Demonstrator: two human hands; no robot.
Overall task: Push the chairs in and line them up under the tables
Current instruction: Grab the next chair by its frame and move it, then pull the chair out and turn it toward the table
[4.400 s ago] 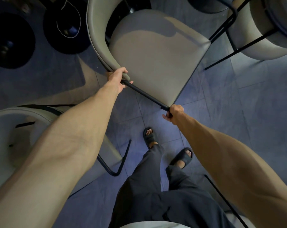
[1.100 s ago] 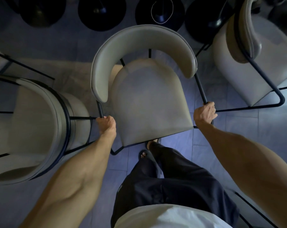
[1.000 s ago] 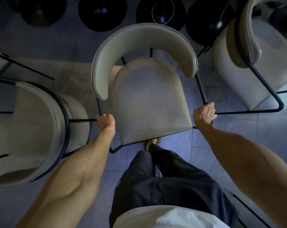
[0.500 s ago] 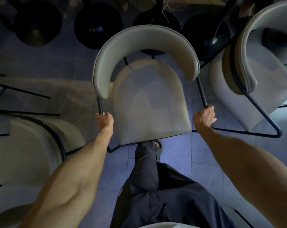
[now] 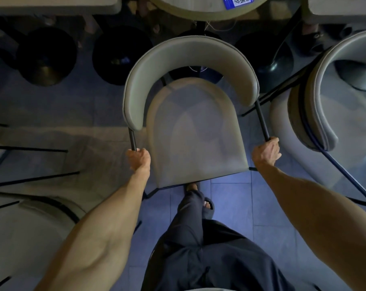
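A grey padded chair (image 5: 195,131) with a curved backrest and black metal frame stands in front of me, its backrest toward a round table (image 5: 207,7) at the top edge. My left hand (image 5: 138,159) grips the left frame bar below the backrest end. My right hand (image 5: 265,152) grips the right frame bar. The backrest's far edge lies just short of the table's rim. A blue QR sticker (image 5: 236,1) shows on the tabletop.
A second grey chair (image 5: 329,114) stands close on the right, turned sideways. A third chair (image 5: 20,234) is at lower left. Black round table bases (image 5: 45,57) line the floor ahead. Table edges (image 5: 51,5) show top left and top right. My sandalled feet (image 5: 207,205) are behind the chair.
The chair has moved forward toward the round table, whose top has come into view. Both hands keep the same grip on the frame bars. The left chair has slipped further back.
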